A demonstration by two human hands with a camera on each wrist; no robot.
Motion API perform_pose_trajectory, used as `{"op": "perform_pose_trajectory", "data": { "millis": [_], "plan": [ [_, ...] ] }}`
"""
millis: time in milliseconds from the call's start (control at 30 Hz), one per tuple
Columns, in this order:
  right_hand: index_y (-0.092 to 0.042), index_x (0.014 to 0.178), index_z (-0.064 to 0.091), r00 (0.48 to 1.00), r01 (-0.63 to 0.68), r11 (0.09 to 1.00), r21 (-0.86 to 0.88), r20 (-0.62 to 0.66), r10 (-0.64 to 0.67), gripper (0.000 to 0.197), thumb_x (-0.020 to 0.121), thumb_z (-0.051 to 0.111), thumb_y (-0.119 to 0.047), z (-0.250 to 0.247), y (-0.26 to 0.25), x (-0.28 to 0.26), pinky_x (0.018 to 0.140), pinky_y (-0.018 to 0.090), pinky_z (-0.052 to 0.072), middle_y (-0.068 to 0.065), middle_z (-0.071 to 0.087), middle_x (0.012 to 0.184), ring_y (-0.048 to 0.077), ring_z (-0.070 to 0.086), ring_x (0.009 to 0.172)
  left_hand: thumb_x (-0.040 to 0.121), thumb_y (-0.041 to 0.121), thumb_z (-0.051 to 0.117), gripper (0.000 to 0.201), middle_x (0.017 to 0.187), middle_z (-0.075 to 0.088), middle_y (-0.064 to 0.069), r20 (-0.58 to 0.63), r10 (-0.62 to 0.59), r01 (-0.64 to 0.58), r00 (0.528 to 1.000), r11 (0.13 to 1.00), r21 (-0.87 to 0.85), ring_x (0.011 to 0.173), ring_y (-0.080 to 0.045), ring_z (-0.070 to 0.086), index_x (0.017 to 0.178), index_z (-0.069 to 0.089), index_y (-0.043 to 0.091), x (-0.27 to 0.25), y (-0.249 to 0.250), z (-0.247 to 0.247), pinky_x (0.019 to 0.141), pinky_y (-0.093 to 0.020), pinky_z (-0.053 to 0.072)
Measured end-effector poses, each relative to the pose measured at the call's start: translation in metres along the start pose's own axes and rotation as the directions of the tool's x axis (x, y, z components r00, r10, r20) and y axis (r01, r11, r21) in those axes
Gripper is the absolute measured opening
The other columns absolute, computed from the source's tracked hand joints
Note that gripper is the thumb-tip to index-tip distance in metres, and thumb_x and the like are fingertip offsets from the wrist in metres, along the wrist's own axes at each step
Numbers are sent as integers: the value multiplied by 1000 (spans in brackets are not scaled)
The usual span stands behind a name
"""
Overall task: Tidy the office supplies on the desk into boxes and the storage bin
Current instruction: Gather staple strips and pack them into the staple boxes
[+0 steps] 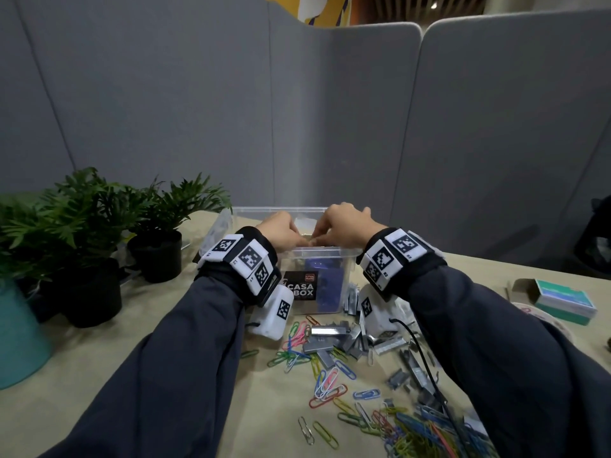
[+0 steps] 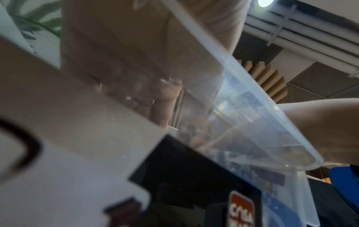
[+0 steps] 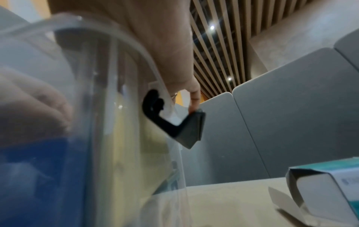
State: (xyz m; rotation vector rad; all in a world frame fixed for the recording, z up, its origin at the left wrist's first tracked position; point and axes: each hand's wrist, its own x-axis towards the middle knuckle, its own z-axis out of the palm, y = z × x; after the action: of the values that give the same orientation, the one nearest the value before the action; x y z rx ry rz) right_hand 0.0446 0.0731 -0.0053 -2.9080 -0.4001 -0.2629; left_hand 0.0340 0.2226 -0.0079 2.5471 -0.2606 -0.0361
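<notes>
Meeting over the clear storage bin [image 1: 310,259], both hands' [image 1: 284,231] grips pinched something small, unidentifiable. Light, slippery staple strips [image 1: 330,332] and paper clips [image 1: 330,385] littered the surface [image 1: 198,391]; pinching ends likely suits.

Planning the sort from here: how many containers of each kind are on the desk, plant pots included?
clear storage bin: 1
teal cardboard box: 1
black plant pots: 2
teal pot: 1
Total: 5
</notes>
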Motion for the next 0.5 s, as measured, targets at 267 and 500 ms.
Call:
{"op": "perform_pose_trajectory", "data": {
  "millis": [267, 500],
  "plan": [
    [-29, 85, 73, 999, 12, 998, -67, 46, -9, 10, 90, 65, -24, -3, -7, -5, 104, 51, 22, -8, 69, 96, 17, 53, 100, 91, 0, 48, 28, 86, 64, -11, 26, 5, -5, 1000, 1000, -28, 83, -21, 54, 94, 75, 3, -2, -1, 1, 78, -29, 46],
    [-27, 100, 75, 997, -64, 998, 22, -48, 65, 29, 90, 51, -15, -2, -10, -7, 101, 46, 29, 3, 69, 107, 26, 54, 112, 93, 9, 52, 26, 93, 63, -13, 141, 28, -32, 990, 999, 26, 70, -19, 53, 107, 70, -4, -7, 6, -6, 53, -22, 41]
  ]
}}
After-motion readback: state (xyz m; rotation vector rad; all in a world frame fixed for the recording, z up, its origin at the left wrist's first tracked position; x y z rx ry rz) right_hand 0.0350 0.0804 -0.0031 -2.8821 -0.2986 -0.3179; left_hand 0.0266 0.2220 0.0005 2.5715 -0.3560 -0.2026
